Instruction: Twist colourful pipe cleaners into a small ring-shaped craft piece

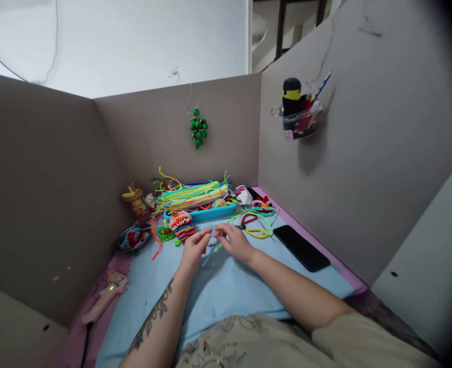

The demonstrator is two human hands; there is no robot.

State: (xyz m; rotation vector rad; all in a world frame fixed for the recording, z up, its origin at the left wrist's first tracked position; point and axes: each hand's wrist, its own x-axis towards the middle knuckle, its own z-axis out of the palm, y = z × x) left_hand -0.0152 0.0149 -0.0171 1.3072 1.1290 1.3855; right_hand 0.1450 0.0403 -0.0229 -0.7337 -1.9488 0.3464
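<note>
My left hand [195,249] and my right hand [236,241] meet over the middle of the light blue cloth [226,286]. Their fingertips pinch a small piece of light blue pipe cleaner [212,232] between them, and a pale strand [207,257] trails below. Its exact shape is too small to make out. Just left of my left hand lie a striped multicoloured pipe-cleaner piece [184,233], an orange and pink one [180,219] and a green one [166,233]. Beyond my right hand are a red loop [248,219] and a yellow strand [259,234].
A blue tray [200,214] heaped with pipe cleaners [195,196] stands at the back. A dark bowl [133,238] and a pink glue gun [106,296] with a green light are left; a black phone [301,248] lies right. Grey panels [180,133] enclose the table.
</note>
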